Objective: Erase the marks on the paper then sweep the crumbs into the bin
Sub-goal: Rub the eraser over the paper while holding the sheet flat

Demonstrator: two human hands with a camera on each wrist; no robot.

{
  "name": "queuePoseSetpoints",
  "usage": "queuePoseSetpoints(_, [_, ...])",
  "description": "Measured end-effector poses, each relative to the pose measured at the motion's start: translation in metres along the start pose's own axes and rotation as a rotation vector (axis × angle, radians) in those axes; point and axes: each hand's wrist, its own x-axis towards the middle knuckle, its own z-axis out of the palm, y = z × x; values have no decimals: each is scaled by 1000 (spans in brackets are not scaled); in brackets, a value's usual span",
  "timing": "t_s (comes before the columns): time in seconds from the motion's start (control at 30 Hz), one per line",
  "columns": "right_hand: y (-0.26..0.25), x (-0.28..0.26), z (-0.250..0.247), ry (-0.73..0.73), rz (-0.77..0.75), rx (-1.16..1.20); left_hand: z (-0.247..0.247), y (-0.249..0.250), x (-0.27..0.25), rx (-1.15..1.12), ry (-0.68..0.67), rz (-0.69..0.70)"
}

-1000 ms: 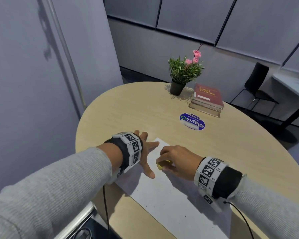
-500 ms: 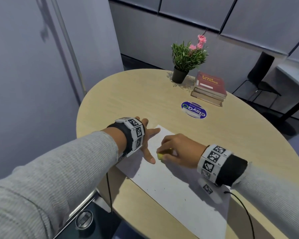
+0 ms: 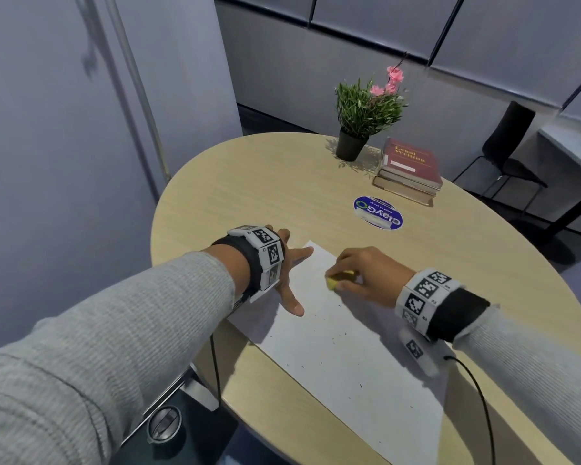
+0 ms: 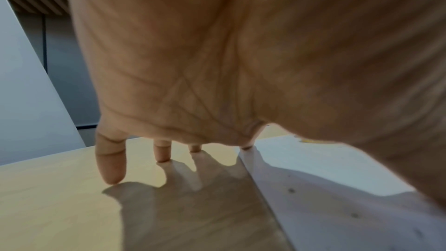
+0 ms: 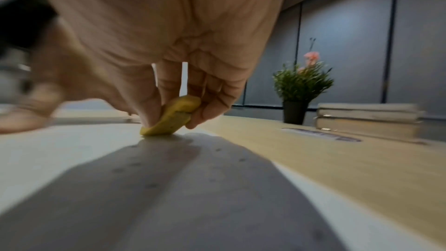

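Note:
A white sheet of paper (image 3: 342, 350) lies on the round wooden table (image 3: 249, 182), dotted with small dark eraser crumbs (image 3: 344, 333). My right hand (image 3: 366, 276) pinches a yellow eraser (image 3: 337, 280) and presses its tip on the paper's far end; in the right wrist view the eraser (image 5: 171, 117) sits between thumb and fingers. My left hand (image 3: 289, 270) lies flat with spread fingers, holding down the paper's left far corner, part on paper (image 4: 337, 188), part on table. Below the table's left edge is a dark bin with a round lid knob (image 3: 165, 424).
A potted plant (image 3: 359, 122) and a stack of books (image 3: 408, 172) stand at the table's far side. A round blue sticker (image 3: 378, 213) lies between them and the paper. A black chair (image 3: 507, 152) stands beyond the table on the right. A wall (image 3: 47, 162) is close on the left.
My right hand has slid the eraser a little toward the paper's far end. The left hand stays planted on the corner. The head camera has tipped down slightly.

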Motion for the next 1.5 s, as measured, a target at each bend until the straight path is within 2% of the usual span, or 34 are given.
queuePoseSetpoints(0.1, [3,4,-1,51,52,-19,0,0,0,-16,-10,-1])
queuePoseSetpoints(0.2, [-21,-6,8,-29,-96,8,1,0,0,2,-5,-1])
queuePoseSetpoints(0.27, [-27,-10,8,-79,-137,13,0,2,0,13,-13,-3])
queuePoseSetpoints(0.47, [-3,3,-1,29,22,-7,-1,1,0,1,-23,-6])
queuePoseSetpoints(0.63, [-30,-7,12,-71,-140,12,0,2,1,18,-25,1])
queuePoseSetpoints(0.83, [1,9,0,33,74,26,1,0,0,0,-19,0])
queuePoseSetpoints(1.0, [-11,8,10,37,1,21,1,1,1,15,-14,2])
queuePoseSetpoints(1.5, [-13,15,6,-7,72,10,1,1,2,6,-25,0])
